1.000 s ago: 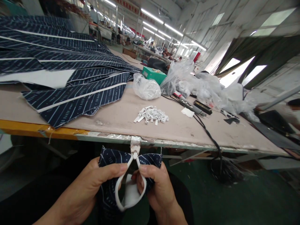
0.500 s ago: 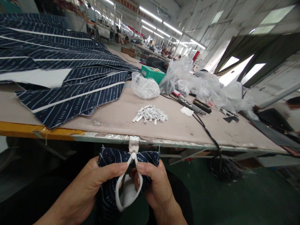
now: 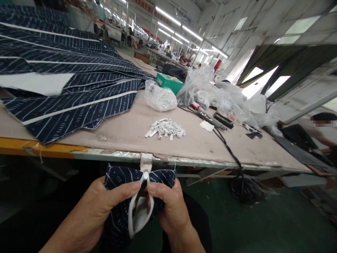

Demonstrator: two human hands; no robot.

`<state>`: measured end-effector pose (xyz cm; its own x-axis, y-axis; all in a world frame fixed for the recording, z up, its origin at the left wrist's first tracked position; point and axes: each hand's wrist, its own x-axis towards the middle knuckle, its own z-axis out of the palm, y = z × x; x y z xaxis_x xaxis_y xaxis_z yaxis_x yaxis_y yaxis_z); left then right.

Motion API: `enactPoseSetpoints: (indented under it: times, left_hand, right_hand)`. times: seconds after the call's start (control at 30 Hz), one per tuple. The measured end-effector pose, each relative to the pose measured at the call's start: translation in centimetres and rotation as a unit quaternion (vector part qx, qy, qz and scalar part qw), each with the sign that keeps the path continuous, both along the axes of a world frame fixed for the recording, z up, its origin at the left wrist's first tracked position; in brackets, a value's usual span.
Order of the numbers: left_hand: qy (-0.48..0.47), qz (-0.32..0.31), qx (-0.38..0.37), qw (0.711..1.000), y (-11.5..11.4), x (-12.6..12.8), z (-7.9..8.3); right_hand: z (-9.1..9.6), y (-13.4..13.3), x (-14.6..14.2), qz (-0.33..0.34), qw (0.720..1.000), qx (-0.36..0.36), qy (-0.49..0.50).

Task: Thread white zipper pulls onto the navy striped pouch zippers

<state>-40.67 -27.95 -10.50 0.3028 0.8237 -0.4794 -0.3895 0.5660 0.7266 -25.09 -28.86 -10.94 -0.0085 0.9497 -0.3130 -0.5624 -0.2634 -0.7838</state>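
My left hand (image 3: 96, 205) and my right hand (image 3: 173, 207) grip a navy striped fabric piece (image 3: 118, 175) just below the table's front edge. Along its opening runs a white zipper tape (image 3: 131, 219), spread into a loop. Each thumb presses on one side of the tape near its top. There the two tape ends meet at a small white zipper slider (image 3: 145, 175), which sits at a pale tab (image 3: 146, 162) fixed to the table edge. Most fingers are hidden behind the cloth. A heap of small white zipper sliders (image 3: 165, 128) lies on the table beyond.
Layered navy fabric panels (image 3: 86, 107) with white strips cover the table's left. Behind the heap are a knotted plastic bag (image 3: 160, 96), a green box (image 3: 168, 83) and more clear plastic (image 3: 231, 100). A grey tool (image 3: 210, 117) trails black cables (image 3: 229, 146) over the edge. Another person is far right.
The view has shifted slightly, so the table things sit a little further left. Both hands keep their hold on the fabric, and the zipper loop looks slightly narrower.
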Motion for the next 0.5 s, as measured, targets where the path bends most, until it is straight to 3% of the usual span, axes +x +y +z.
enactPoseSetpoints:
  times: [0.13, 0.3, 0.5]
  left_hand:
    - [0.003, 0.036, -0.003, 0.999, -0.2, 0.2, -0.2]
    - [-0.005, 0.007, 0.025, 1.0, 0.4, 0.1, -0.4]
    - [0.018, 0.015, 0.027, 0.999, 0.7, 0.4, -0.3]
  right_hand:
    - [-0.3, -0.1, -0.1, 0.005, 1.0, 0.012, 0.002]
    - [0.2, 0.3, -0.2, -0.011, 1.0, 0.011, 0.01]
    - [0.4, 1.0, -0.5, -0.012, 1.0, 0.019, 0.014]
